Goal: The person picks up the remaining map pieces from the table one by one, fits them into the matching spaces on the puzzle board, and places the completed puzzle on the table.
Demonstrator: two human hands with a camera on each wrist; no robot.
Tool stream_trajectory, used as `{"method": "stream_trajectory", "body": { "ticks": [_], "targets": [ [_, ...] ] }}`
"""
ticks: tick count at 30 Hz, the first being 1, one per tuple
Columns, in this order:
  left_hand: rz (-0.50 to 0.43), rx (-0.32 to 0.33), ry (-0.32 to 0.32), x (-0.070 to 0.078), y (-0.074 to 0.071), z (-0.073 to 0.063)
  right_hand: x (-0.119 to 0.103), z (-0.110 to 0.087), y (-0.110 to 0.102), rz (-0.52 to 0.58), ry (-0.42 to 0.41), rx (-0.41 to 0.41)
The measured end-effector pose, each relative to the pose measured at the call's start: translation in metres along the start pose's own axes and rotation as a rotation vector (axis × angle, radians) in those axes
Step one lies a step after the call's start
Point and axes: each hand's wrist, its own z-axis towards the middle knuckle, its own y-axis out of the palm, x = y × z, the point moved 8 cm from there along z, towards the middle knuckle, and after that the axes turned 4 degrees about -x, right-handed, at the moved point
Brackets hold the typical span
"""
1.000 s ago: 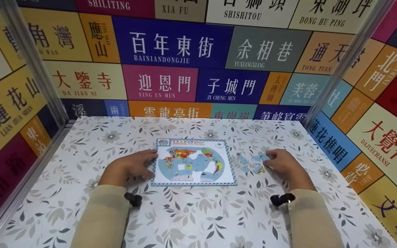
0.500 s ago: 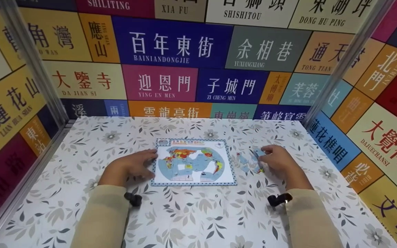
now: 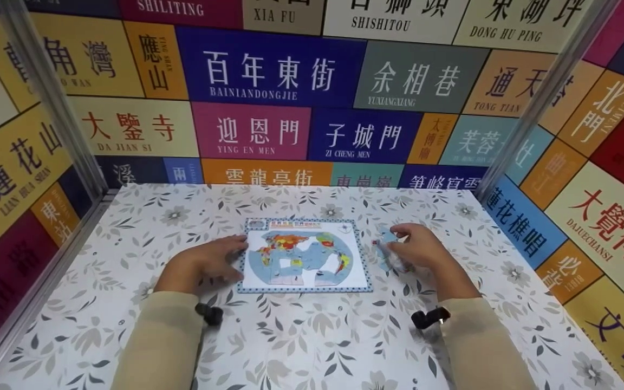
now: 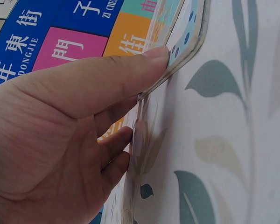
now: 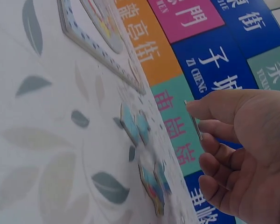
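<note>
A world-map jigsaw board (image 3: 359,279) with a blue dotted border lies on the table. Several white gaps show in its map. My left hand (image 3: 203,259) rests along the board's left side; its thumb (image 4: 158,58) touches the edge at the near corner, and the other fingers lie loosely bent beside the edge. To the right of the board, my right hand (image 3: 423,248) pinches a thin puzzle piece (image 5: 194,122) between thumb and fingertips, above the table. The piece is seen edge-on in the right wrist view. Loose puzzle pieces (image 5: 129,123) lie under that hand, partly hidden in the head view.
A floral cloth (image 3: 301,341) covers the table. Sign-printed panels (image 3: 268,67) stand at the back and both sides, with clear corner posts (image 3: 539,108) between them. Each wrist wears a black camera (image 3: 430,317).
My right hand has moved left toward the board, lifting a puzzle piece from the loose group and carrying it along. The left hand and the board have stayed in place.
</note>
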Motion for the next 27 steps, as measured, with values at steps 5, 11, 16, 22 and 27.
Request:
{"method": "stream_trajectory", "body": {
  "ticks": [5,11,16,22,27],
  "targets": [
    [0.003,0.008,0.018,0.002,0.002,0.001,-0.026,-0.006,0.010,0.029,-0.037,-0.001],
    [0.004,0.003,0.019,0.004,0.003,0.003,-0.045,-0.010,0.020,0.002,-0.060,-0.012],
    [-0.009,0.004,0.018,0.005,0.003,0.001,-0.056,-0.011,0.026,0.031,-0.073,-0.008],
    [-0.018,0.002,-0.004,0.004,0.003,-0.003,-0.070,-0.008,0.037,0.052,-0.013,-0.033],
    [-0.001,-0.001,-0.018,0.003,0.001,-0.002,-0.087,-0.005,0.044,0.045,-0.007,-0.040]
  ]
}}
